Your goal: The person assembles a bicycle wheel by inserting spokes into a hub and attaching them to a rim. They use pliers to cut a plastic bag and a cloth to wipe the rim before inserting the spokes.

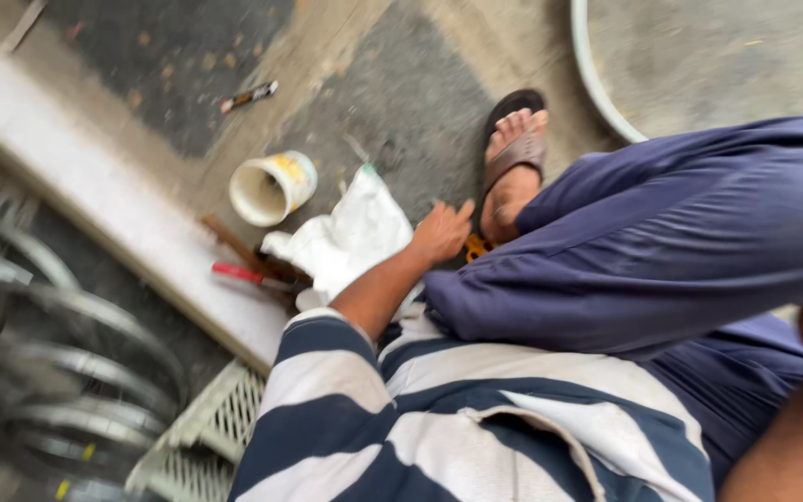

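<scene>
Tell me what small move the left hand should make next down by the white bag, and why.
Probably lower the left hand a little further onto the yellow object beside the sandalled foot. The hand is down at the floor by the edge of the white bag, with that object just under its fingers. The blur hides whether they already touch it, so I can't be sure.

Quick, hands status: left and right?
Left hand: reaching down beside the white bag, grip cannot be told.
Right hand: out of view; only the forearm shows.
</scene>
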